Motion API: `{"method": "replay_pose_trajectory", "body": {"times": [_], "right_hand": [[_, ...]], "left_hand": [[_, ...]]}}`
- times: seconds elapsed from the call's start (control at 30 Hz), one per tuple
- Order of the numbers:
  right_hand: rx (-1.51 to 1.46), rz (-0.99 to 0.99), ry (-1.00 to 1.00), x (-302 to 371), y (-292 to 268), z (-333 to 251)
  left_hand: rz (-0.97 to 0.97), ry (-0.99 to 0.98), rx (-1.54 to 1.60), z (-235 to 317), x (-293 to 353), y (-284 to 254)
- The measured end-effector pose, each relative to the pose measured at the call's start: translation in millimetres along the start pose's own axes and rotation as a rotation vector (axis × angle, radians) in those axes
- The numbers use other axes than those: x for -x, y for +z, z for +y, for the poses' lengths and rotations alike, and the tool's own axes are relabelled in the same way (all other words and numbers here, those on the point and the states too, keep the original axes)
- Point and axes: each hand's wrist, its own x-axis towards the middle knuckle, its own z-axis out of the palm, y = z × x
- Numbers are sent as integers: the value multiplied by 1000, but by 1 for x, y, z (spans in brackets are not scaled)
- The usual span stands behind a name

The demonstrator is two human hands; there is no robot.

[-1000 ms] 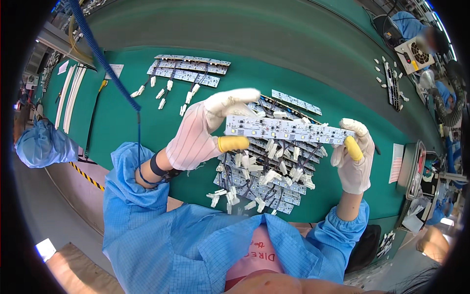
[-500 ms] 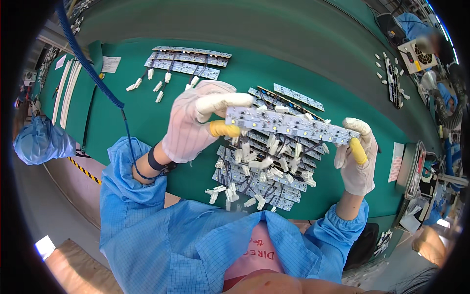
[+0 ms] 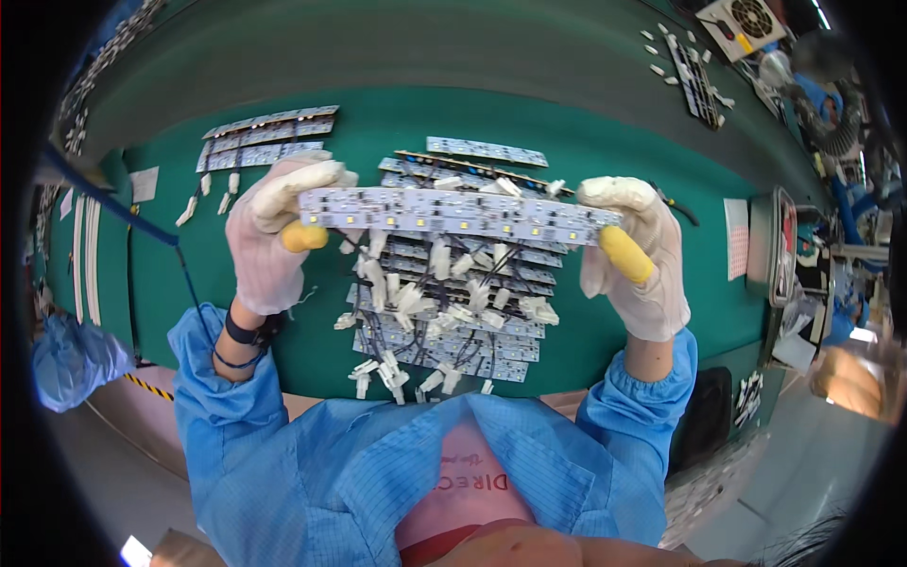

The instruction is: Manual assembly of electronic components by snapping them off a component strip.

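Observation:
Between my two gloved hands I hold a long white LED circuit board (image 3: 453,214) up above the bench, nearly level, its yellow LEDs along the lower edge. My left hand (image 3: 291,217) pinches its left end, with a yellow cot on the thumb. The right end is gripped by my right hand (image 3: 628,236), which also wears a yellow thumb cot. Below and behind the held board lies a pile of similar LED boards (image 3: 505,367), with dark wires and white connectors (image 3: 406,300) spread over it. The held board hides part of this pile.
Another group of LED boards (image 3: 269,129) lies at the far left of the green bench (image 3: 350,109). White strips (image 3: 92,255) and a blue coiled cord (image 3: 113,208) are at the left. A metal tray (image 3: 782,248) and a paper sheet (image 3: 737,236) sit at the right.
Both hands hold the same board throughout. It has become more level and sits further left in view, while the whole scene has shifted and turned with my head.

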Motion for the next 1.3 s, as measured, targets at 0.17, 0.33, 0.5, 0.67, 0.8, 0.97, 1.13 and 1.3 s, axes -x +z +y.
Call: {"method": "replay_pose_trajectory", "body": {"times": [0.17,0.33,0.5,0.67,0.8,0.97,1.13,1.3], "right_hand": [[-47,-22,-13,1,0,1],[-69,-172,-41,-1,-3,-6],[-183,-245,-112,-1,-6,2],[-7,-86,-21,1,-9,0],[-6,-87,-91,-1,-9,6],[-13,-72,-24,-3,-8,7],[-18,-60,-11,-6,-1,6],[1,-63,-93,-11,-7,14]], "left_hand": [[-21,142,-118,-14,-5,-2],[7,-149,-83,-3,-11,4],[-61,-178,-360,2,-16,6],[40,-180,69,-12,-9,6],[91,-108,68,-13,-6,7],[100,-67,73,-12,-5,2],[80,-83,118,-10,-2,1],[-7,-100,70,7,-9,6]]}}
